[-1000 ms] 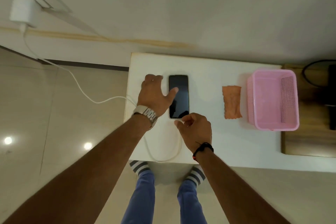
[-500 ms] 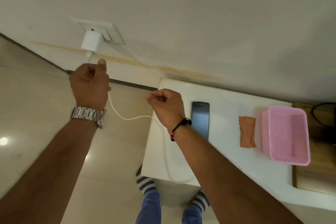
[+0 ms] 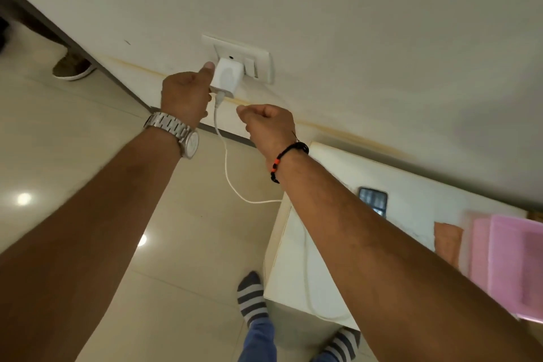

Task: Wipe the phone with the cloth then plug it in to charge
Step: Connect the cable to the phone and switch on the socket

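White charger gripped at the wall socket

Left hand (image 3: 185,97) grips the charger (image 3: 226,78) in the socket (image 3: 258,63). Right hand (image 3: 269,126), at 4 o'clock, is a loose fist. Cable (image 3: 227,167) trails to the bench (image 3: 332,173), where phone (image 3: 372,200) and cloth (image 3: 448,239) lie.

We observe soft, even, moderately bright indoor illumination with a warm cast. Two round glare spots (image 3: 24,198) appear on the glossy floor (image 3: 88,132), reflecting sources overhead. The wall (image 3: 352,23) grades from bright at centre to grey toward the right, where a broad soft shadow lies above the surface (image 3: 329,161). The charger (image 3: 226,78) casts a faint shadow on the socket plate (image 3: 258,63). We note strong wide-angle distortion: the wall base bends and the forearms swell toward the lower corners. The pink basket (image 3: 505,261) and cloth (image 3: 446,241) at the right edge are smeared by blur; the phone (image 3: 372,200) screen carries a small reflection.
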